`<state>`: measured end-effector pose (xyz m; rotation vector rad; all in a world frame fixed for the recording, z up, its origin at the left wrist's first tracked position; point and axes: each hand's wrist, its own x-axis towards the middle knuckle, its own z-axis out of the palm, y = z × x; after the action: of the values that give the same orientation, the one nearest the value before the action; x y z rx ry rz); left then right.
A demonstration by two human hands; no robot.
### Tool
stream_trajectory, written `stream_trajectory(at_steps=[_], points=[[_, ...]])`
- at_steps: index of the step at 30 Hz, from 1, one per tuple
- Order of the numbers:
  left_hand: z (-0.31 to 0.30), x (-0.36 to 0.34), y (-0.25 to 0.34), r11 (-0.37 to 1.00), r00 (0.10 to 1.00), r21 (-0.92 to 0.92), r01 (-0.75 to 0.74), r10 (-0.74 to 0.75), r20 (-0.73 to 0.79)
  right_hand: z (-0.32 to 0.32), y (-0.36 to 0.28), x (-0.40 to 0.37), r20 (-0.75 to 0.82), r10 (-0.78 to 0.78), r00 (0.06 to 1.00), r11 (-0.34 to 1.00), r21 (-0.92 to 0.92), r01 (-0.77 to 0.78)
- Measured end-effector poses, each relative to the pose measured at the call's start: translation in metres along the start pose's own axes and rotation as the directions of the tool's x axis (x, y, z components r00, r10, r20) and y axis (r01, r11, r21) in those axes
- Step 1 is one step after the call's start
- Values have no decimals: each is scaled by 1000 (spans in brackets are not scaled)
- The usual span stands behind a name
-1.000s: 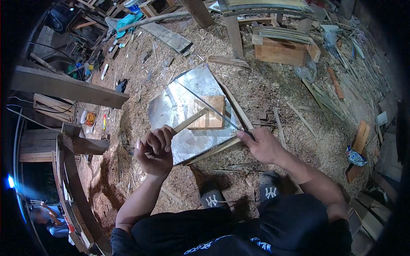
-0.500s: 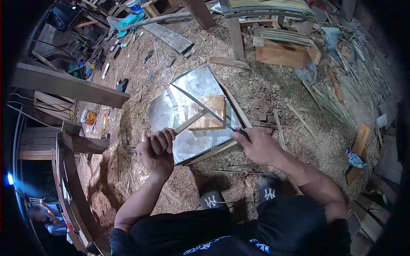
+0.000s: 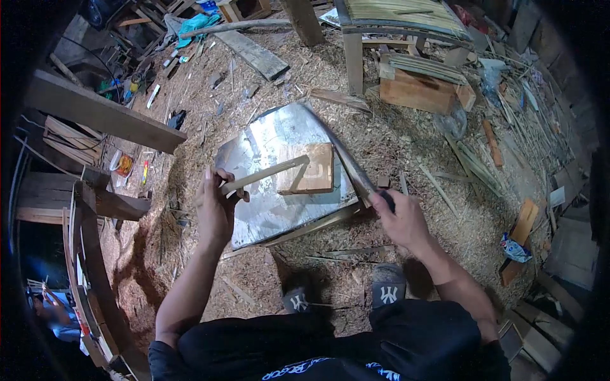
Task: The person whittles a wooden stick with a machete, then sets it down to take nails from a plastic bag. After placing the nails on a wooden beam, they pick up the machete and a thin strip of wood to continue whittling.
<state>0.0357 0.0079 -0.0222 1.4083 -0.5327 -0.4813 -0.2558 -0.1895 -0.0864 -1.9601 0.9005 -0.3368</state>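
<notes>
Over the shiny metal sheet (image 3: 260,143) in the middle of the view, both hands are busy; the left hand (image 3: 215,206) is at the sheet's 9 o'clock edge, and its fingers are closed tight around the near end of a thin wooden stick (image 3: 264,173); the stick runs from that hand toward 2 o'clock, and its far end rests on top of a flat wooden block (image 3: 314,171); the block lies on the sheet, a little to the 3 o'clock side of its middle; the right hand (image 3: 401,221) is just past the sheet's 4 o'clock corner, shut in a fist around the dark handle of a long knife (image 3: 348,159); the blade points up toward 11 o'clock and lies along the sheet's 3 o'clock edge, just beside the block and apart from the stick; whether the blade touches the sheet I cannot tell; the sheet sits on a floor of sawdust (image 3: 394,136) and wood bits; two feet in dark slippers (image 3: 387,293) stand at 6 o'clock of the sheet; a wooden crate (image 3: 416,92) sits at 1 o'clock, well apart from the hands; a wide plank (image 3: 95,113) lies at 10 o'clock; far off at 8 o'clock, in the dark corner, another person (image 3: 54,317) in a light blue top is small and blurred.
</notes>
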Motion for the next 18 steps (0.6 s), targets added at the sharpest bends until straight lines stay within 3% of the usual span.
stream_trajectory(at_steps=[2, 4, 8, 10, 12, 14, 16, 18], points=[[-12, 11, -7, 990, 993, -86, 107, -102, 65, -1, 24, 2, -11, 35, 999, 998, -54, -36], [-12, 19, -10, 983, 991, -129, 134, -131, 30, 0, 47, 2, -148, 31, 989, 996, -82, -44], [-21, 33, -40, 964, 967, -89, 251, -245, 74, 3, 98, 1, -209, 144, 967, 934, -295, -203], [-25, 38, -53, 908, 923, -171, 383, -366, 120, -1, 116, -2, -177, 219, 959, 910, -318, -266], [-26, 39, -51, 861, 898, -262, 435, -394, 198, 1, 138, -6, -181, 236, 955, 830, -473, -294], [-23, 36, -38, 702, 832, -450, 552, -426, 356, -1, 151, -12, -180, 234, 955, 820, -492, -294], [-30, 41, -48, 729, 813, -361, 581, -503, 293, 1, 167, -14, -172, 214, 961, 791, -547, -274], [-33, 43, -59, 889, 864, 33, 457, -453, 219, 0, 172, -16, -153, 255, 955, 801, -520, -298]])
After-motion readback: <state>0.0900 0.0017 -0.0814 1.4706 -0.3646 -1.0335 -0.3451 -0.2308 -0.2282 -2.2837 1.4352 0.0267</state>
